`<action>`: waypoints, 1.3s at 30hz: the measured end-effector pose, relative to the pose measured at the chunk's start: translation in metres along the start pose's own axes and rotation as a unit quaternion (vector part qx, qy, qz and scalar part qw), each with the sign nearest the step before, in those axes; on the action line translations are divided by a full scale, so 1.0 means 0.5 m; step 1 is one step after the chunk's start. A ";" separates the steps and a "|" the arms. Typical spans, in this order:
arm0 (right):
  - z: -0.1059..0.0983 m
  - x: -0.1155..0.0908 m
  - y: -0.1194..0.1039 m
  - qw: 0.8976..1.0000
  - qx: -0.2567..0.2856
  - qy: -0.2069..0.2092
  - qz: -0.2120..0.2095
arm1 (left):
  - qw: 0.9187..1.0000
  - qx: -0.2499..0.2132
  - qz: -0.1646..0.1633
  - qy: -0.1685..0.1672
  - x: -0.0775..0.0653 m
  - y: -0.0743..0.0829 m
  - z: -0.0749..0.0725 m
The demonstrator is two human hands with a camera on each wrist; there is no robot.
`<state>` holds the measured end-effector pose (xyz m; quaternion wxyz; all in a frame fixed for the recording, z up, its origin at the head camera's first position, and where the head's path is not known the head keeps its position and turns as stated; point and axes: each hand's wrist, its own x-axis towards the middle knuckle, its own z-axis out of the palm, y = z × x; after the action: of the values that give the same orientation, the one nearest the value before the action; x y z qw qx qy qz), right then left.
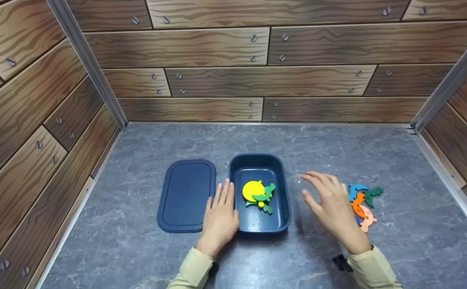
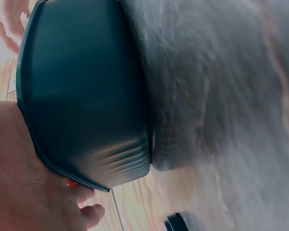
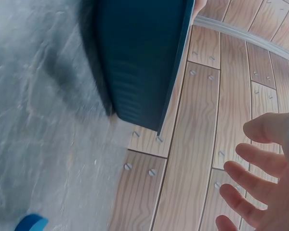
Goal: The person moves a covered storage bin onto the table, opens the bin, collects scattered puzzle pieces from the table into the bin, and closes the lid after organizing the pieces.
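Observation:
A dark blue rectangular container (image 1: 257, 224) stands without its lid on the grey surface. Inside it lie a round yellow piece (image 1: 252, 190) and green animal-shaped pieces (image 1: 264, 196), overlapping one another. My left hand (image 1: 220, 220), fingers extended, rests at the container's left rim; the left wrist view shows it along the edge above the side wall (image 2: 86, 86). To the right of the container my right hand (image 1: 331, 204) hovers with spread, slightly bent fingers and nothing in them. Beyond it is a loose pile of animal-shaped pieces: blue (image 1: 353, 192), orange (image 1: 357, 206), dark green (image 1: 373, 196) and pink (image 1: 367, 218).
The matching dark blue lid (image 1: 187, 196) lies flat left of the container, close beside my left hand. Wood-patterned panels (image 1: 217, 80) wall in the surface at the back and both sides. A small black object (image 1: 341, 263) shows by my right sleeve.

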<state>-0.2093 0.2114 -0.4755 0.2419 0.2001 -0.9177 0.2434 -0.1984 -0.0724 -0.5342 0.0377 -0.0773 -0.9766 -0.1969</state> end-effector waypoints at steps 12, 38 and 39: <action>-0.025 -0.027 0.021 1.000 -0.010 0.006 0.013 | 1.000 0.002 -0.002 -0.011 0.002 0.001 -0.002; -0.045 -0.094 0.075 0.997 -0.038 -0.027 0.064 | 1.000 -0.005 0.008 0.006 0.001 -0.001 0.000; -0.044 -0.097 0.077 0.996 -0.041 -0.032 0.068 | 1.000 -0.005 0.008 0.005 0.001 -0.002 0.000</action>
<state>-0.1813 0.2665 -0.4985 0.2033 0.1351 -0.9456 0.2150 -0.1989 -0.0730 -0.5346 0.0437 -0.0843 -0.9747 -0.2023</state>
